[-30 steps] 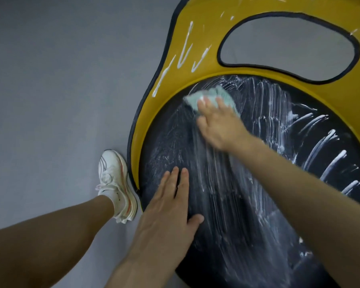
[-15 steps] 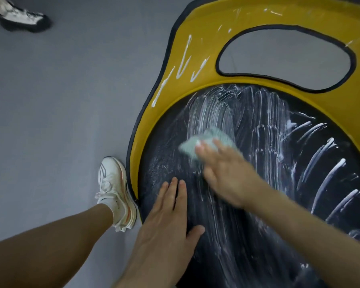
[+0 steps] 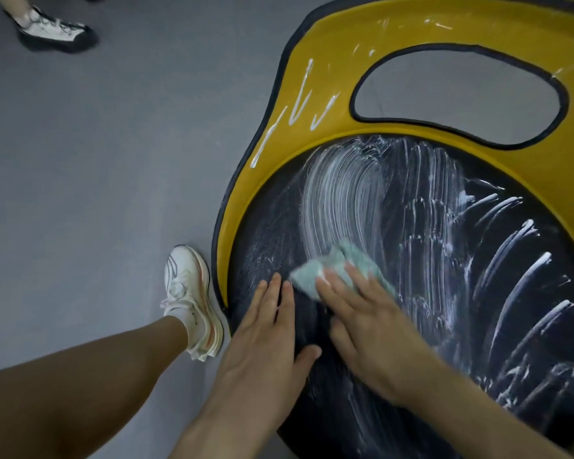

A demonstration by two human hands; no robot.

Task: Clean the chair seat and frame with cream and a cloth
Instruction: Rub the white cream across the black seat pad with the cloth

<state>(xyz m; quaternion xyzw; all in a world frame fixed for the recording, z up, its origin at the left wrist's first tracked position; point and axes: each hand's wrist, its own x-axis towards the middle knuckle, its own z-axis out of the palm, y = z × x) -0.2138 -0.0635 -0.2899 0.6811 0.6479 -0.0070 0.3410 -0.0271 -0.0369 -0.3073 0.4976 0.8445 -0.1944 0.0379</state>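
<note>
1. Grey floor round chair.
2. Seat: cream smeared over left/mid; right streaks thick, unrubbed. Approx. half done.
3. Frame: cream lines untouched; wiping left.
4. Cloth on seat, near-left, under R hand; fingers flat, pressing; blurred.
5. L hand spread flat on seat beside it.
6. Seat's near edge, frame top cut off; legs unseen.

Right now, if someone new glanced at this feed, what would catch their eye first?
The round black seat, streaked with white cream, fills the right of the view. It is ringed by the bright yellow frame, which carries unwiped cream lines at its upper left. At the seat's lower left the right hand presses a pale green cloth flat, and the left hand rests open beside it.
</note>
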